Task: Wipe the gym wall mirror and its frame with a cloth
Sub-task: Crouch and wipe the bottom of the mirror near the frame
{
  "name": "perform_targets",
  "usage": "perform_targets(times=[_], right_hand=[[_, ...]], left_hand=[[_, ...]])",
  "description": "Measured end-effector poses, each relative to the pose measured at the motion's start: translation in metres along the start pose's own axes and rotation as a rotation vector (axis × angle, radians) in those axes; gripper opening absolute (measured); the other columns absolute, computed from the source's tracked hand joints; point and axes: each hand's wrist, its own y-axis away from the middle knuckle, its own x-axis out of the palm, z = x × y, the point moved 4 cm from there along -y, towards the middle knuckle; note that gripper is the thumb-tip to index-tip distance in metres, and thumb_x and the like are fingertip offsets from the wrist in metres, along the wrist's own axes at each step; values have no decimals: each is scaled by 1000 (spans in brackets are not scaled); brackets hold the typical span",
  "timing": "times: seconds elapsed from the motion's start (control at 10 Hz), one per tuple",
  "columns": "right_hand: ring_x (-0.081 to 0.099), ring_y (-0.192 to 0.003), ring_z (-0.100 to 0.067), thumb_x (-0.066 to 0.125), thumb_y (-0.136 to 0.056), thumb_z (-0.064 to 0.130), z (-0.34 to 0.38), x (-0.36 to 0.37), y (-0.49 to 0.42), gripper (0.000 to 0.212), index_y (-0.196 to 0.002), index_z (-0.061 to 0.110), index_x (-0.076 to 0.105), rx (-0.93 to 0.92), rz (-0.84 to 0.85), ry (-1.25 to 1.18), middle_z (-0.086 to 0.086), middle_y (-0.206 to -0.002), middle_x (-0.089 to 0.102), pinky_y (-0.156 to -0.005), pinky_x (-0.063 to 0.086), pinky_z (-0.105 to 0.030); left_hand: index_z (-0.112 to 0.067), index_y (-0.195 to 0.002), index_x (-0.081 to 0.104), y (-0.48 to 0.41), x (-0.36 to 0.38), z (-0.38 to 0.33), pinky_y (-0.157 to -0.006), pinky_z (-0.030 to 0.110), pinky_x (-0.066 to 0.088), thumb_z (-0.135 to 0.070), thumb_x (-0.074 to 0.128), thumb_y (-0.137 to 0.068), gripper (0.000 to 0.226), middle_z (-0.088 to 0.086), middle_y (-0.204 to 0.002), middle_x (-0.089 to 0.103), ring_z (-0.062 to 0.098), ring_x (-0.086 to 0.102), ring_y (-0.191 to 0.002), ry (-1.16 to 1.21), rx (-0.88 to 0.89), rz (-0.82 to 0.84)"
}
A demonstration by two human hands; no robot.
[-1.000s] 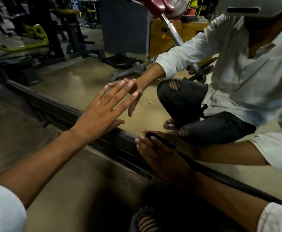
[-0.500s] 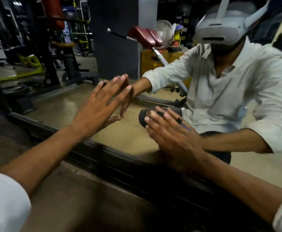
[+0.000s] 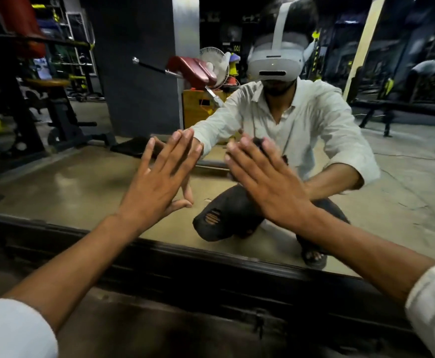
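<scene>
In the head view, the mirror is filling the upper and middle part of the picture, and its dark frame is running as a band across the lower part, from the left edge down toward the lower right. The left hand is lying flat on the glass just left of the centre, with the fingers straight and slightly spread and the thumb pointing to the right. The right hand is staying just beside it, right of the centre, also flat with straight fingers, and it is pressing a dark cloth against the glass. Only a small part of the cloth is showing above the fingertips; the rest is hidden under the palm. Both forearms are reaching up from the lower corners, where white sleeves are showing. The glass is reflecting a crouching person in a white shirt, and gym machines in the upper left.
</scene>
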Motion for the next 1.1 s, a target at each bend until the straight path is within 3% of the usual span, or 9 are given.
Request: perform_targets(times=[0.1, 0.3, 0.4, 0.7, 0.8, 0.9, 1.0, 1.1], right_hand=[[17, -161, -30, 22, -109, 14, 34, 19, 15, 57, -166, 5, 20, -169, 65, 77, -13, -174, 17, -131, 3, -49], [4, -163, -31, 38, -105, 22, 95, 30, 48, 70, -167, 3, 9, -326, 244, -88, -15, -176, 3, -131, -5, -47], [3, -163, -29, 32, -105, 23, 114, 35, 70, 70, -167, 4, 7, -399, 375, -193, -14, -176, 3, -130, -10, -45], [1, -163, -28, 37, -106, 23, 136, 43, 103, 71, -167, 4, 7, -463, 411, -251, -13, -176, 1, -131, -1, -44], [8, -163, -28, 34, -109, 22, 128, 41, 101, 63, -167, 5, 16, -501, 366, -205, -12, -176, 8, -131, -2, -43], [13, -162, -28, 33, -111, 20, 103, 36, 59, 53, -163, 10, 32, -244, 232, -265, -9, -174, 20, -131, 6, -47], [11, -162, -28, 40, -107, 18, 87, 28, 6, 58, -164, 16, 30, 5, 158, -276, -8, -174, 22, -128, 9, -51], [6, -163, -26, 39, -108, 20, 93, 33, -30, 56, -164, 15, 32, -108, 151, -237, -8, -173, 23, -131, 4, -48]], left_hand=[[-10, -171, 0, 1, 8, -2, -126, 69, 17, -65, 81, -79, 134, 19, -177, -13, 38, -6, -164, 21, -3, -19], [-9, -170, -1, 30, 32, -21, -126, 69, 19, -64, 80, -80, 133, 24, -175, -13, 40, -2, -164, 74, 5, -23], [-10, -170, -6, 33, 36, -25, -125, 69, 19, -61, 80, -81, 134, 24, -175, -14, 40, -5, -164, 93, -16, -11], [-14, -171, -4, 44, 39, -10, -129, 65, 16, -56, 76, -88, 123, 20, -177, -11, 37, -6, -164, 32, 66, -30], [-15, -171, -3, 57, 48, 18, -129, 66, 14, -57, 75, -89, 121, 19, -177, -12, 36, -6, -165, 22, 16, -16], [-13, -171, -1, 70, 53, 46, -128, 68, 12, -57, 78, -88, 123, 17, -177, -11, 34, -8, -165, 44, -68, 6], [-12, -171, -2, 73, 52, 56, -128, 67, 13, -52, 81, -87, 124, 15, -177, -13, 33, -9, -165, 28, -52, 24], [-13, -171, -4, 72, 49, 54, -129, 66, 14, -49, 80, -88, 123, 14, -177, -15, 32, -8, -165, 26, -42, 31]])
